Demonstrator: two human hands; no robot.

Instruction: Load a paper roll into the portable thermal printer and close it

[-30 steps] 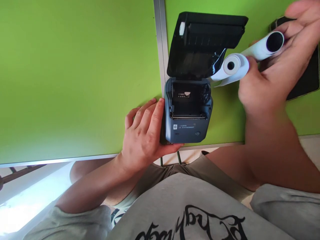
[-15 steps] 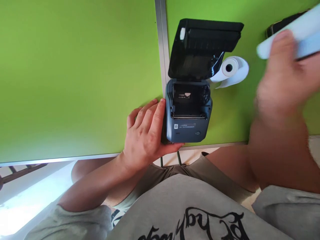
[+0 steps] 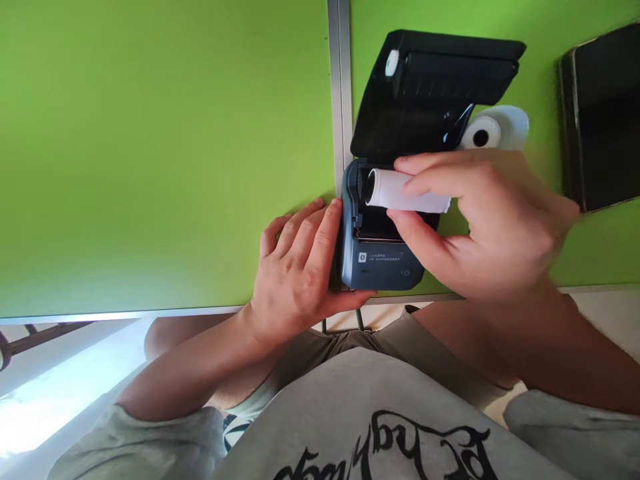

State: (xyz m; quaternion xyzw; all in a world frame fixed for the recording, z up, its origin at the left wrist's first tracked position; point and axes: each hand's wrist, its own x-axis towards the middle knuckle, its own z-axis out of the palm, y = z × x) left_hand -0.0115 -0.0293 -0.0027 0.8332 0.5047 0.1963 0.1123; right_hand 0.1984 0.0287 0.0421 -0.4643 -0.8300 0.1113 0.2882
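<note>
On the printer (image 3: 385,281) I spot a Bluetooth sign (image 3: 363,257) and power symbol (image 3: 407,273); its small print (image 3: 384,257) and the shirt script (image 3: 384,422) escape me.

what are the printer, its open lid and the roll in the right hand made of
Printer: probably moulded plastic, blue-grey and satin, judging by soft highlights. Lid: likely black plastic, glossy inside where bright glints show. Roll: apparently paper, white and matt with a thin rim, though possibly coated.
</note>
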